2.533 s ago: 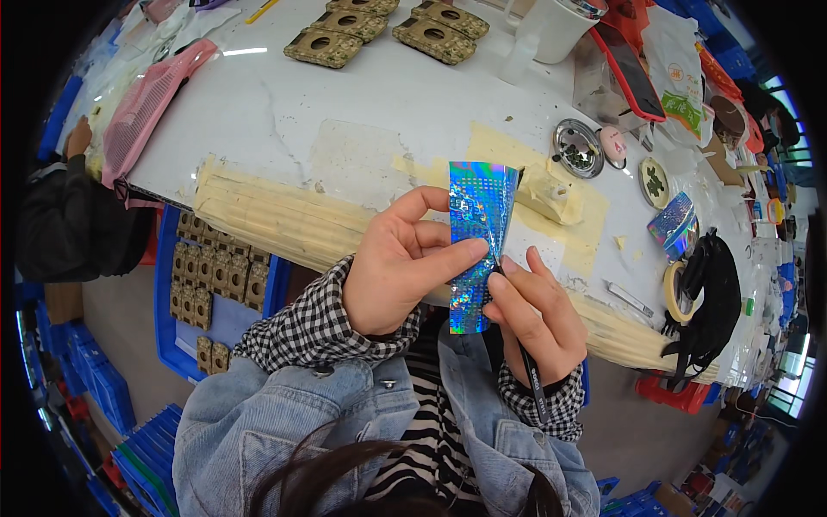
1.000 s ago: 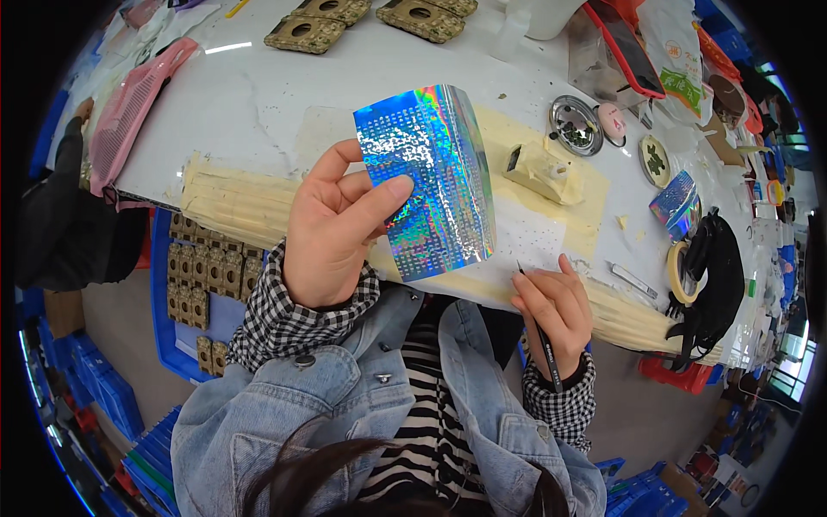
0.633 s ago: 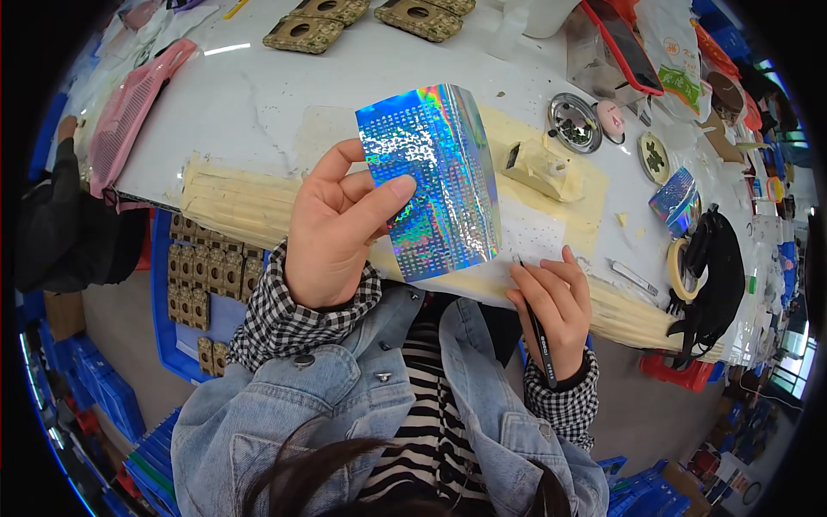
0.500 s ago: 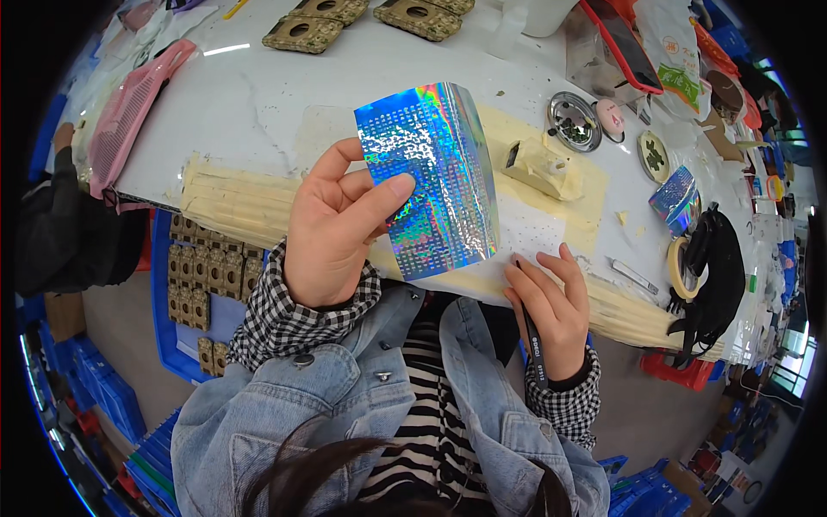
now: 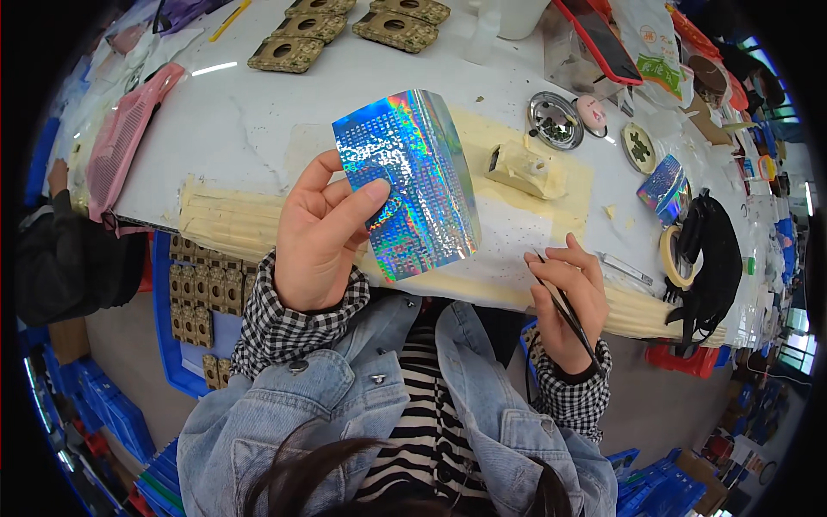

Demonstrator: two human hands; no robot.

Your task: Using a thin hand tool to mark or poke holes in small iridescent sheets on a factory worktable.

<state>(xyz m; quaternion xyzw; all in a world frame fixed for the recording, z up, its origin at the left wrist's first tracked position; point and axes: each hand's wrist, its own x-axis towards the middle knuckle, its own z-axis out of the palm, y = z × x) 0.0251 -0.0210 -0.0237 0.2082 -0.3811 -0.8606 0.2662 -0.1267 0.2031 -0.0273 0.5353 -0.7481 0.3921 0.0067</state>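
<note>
My left hand pinches the left edge of a shiny holographic sticker sheet between thumb and fingers. The sheet is slightly bent, covered in rows of small cut marks, and held above the table's front edge. Lower right of it, my right hand is closed around thin black tweezers, their tips pointing up and left, apart from the sheet. Beyond my right hand, a block wrapped in cream masking tape rests on a taped patch of the table.
Camouflage-patterned parts lie at the back, with more in a blue crate below left. To the right are a metal dish, a second holographic piece, a tape roll and a black pouch. A pink basket stands left.
My right hand has moved right, away from the sheet, and the tweezers have tilted so their tips show more clearly. The left hand keeps its hold on the sheet; the whole view has shifted slightly.
</note>
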